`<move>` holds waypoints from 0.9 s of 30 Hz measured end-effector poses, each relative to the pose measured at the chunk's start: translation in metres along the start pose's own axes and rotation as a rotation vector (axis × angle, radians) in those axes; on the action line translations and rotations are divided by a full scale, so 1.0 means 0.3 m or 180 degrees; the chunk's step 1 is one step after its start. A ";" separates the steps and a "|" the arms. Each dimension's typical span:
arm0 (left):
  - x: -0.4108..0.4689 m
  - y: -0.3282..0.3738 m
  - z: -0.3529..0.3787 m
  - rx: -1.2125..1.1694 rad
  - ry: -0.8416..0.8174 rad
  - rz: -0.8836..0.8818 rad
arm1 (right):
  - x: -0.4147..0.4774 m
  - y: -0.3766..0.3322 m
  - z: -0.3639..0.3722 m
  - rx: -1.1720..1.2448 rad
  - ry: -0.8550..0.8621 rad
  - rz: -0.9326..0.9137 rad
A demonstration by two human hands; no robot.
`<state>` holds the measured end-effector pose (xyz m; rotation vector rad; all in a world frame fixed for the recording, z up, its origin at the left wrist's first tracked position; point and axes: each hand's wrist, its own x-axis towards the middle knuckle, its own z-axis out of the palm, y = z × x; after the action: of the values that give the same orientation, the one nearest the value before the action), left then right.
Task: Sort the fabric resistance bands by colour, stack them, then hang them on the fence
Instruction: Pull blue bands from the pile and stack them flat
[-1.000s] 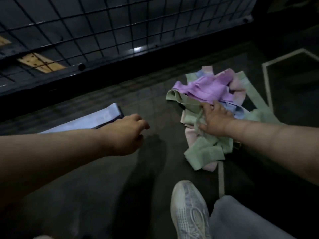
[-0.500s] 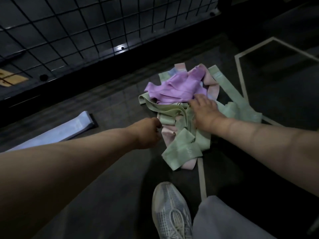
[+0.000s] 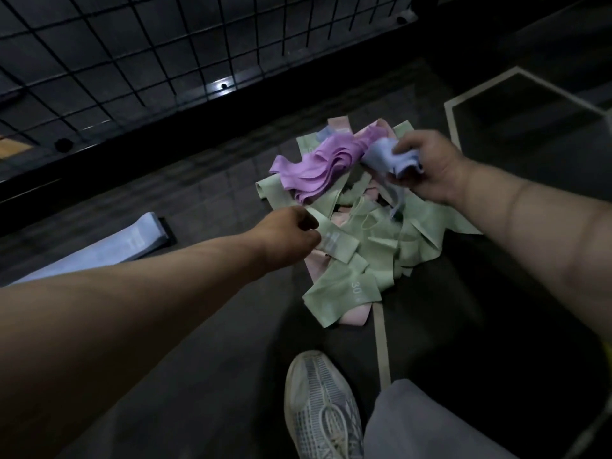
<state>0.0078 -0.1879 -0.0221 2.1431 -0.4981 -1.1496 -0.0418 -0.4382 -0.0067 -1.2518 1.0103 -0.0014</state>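
Note:
A tangled pile of fabric bands lies on the dark floor: purple bands (image 3: 314, 167) on top, several green bands (image 3: 381, 240) below, pink ones (image 3: 354, 314) underneath. My right hand (image 3: 427, 167) grips a light blue band (image 3: 384, 157) lifted off the pile's far right. My left hand (image 3: 291, 236) pinches the end of a green band (image 3: 334, 241) at the pile's left edge. A stack of light blue bands (image 3: 119, 246) lies flat on the floor to the left. The black wire fence (image 3: 132, 61) runs along the back.
My grey shoe (image 3: 323, 409) and trouser leg (image 3: 427, 425) are at the bottom, close to the pile. A pale floor line (image 3: 381, 346) runs from the pile toward me, and a white-outlined shape (image 3: 523, 74) marks the floor at the right.
My right hand has lifted off the pile with a light blue band in its grip. My left hand moved right and took hold of a green band.

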 end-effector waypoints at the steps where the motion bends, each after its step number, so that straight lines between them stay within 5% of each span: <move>1: 0.004 0.003 -0.001 -0.0146 0.0012 0.0001 | -0.015 -0.034 0.000 0.0395 -0.0234 0.0061; 4: 0.015 0.019 -0.005 -0.0551 0.0118 0.0041 | -0.086 -0.111 0.020 0.0817 -0.0981 0.0318; 13: -0.018 0.046 -0.081 -0.1390 0.0013 0.0720 | -0.169 -0.114 0.157 -0.0108 -0.2644 0.0649; 23: -0.021 -0.038 -0.216 -0.1216 -0.0097 0.0386 | -0.094 -0.093 0.140 -0.0175 -0.2182 0.0633; 27: -0.043 -0.074 -0.346 -0.1204 -0.0029 0.0431 | -0.105 -0.093 0.152 -0.0975 -0.2632 0.0597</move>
<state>0.0884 -0.1267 0.0121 1.7537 -0.3874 -1.0812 -0.0175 -0.3972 0.0332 -1.2510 0.3996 0.7802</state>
